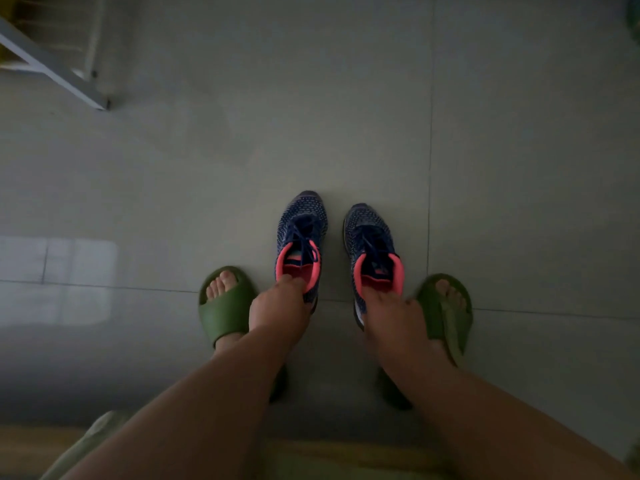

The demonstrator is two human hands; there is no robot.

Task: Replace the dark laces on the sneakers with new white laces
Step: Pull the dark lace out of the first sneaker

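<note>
Two dark blue knit sneakers with pink collars stand side by side on the grey tiled floor, toes pointing away from me. The left sneaker (302, 223) and the right sneaker (370, 230) both carry dark laces (304, 237). My left hand (278, 306) grips the heel collar of the left sneaker, fingers tucked inside. The heel collar of the right sneaker is held the same way by my right hand (388, 313). No white laces are in view.
My feet in green slides (225, 306) (446, 310) flank the sneakers. A white metal frame (52, 64) stands at the far left. A pale reflection lies on the tiles at left. Green fabric and a yellowish edge run along the bottom.
</note>
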